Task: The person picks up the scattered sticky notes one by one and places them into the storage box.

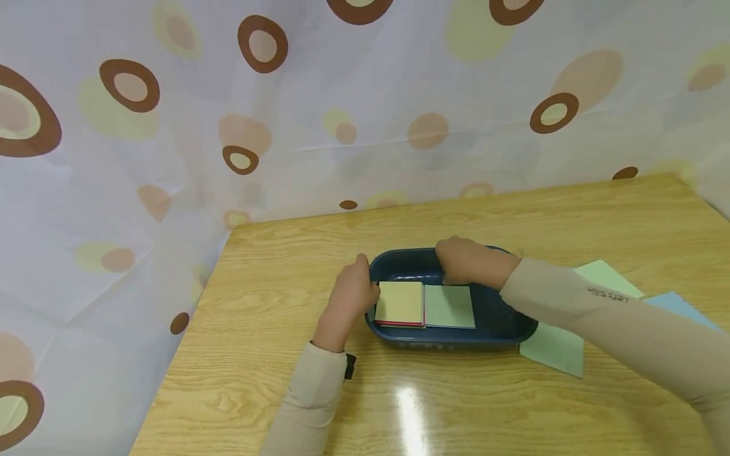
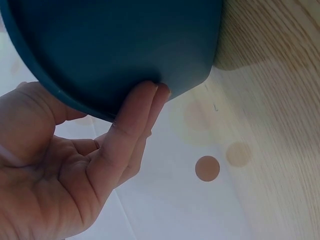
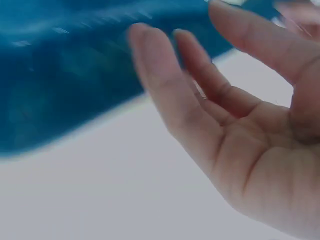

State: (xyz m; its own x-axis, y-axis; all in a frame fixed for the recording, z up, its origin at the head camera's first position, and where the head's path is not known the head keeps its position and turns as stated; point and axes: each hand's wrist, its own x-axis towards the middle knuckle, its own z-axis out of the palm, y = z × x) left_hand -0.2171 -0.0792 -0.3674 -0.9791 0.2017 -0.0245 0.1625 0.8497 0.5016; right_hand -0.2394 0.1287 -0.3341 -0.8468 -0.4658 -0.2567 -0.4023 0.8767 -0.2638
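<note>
A dark blue plastic basin (image 1: 450, 342) sits on the wooden table. Inside it, a stack of yellow square papers (image 1: 400, 302) lies beside a stack of pale green square papers (image 1: 449, 306). My left hand (image 1: 349, 294) grips the basin's left end; in the left wrist view its fingers (image 2: 131, 112) press the outer wall while the thumb goes behind the rim. My right hand (image 1: 473, 259) is at the back rim. In the right wrist view its fingers (image 3: 162, 65) are loosely bent and apart from the thumb, with blurred blue plastic behind; nothing shows between them.
Right of the basin, partly under my right sleeve, lie light green sheets (image 1: 556, 351) and a blue sheet (image 1: 681, 309). A patterned curtain (image 1: 342, 95) hangs along the table's back and left edges.
</note>
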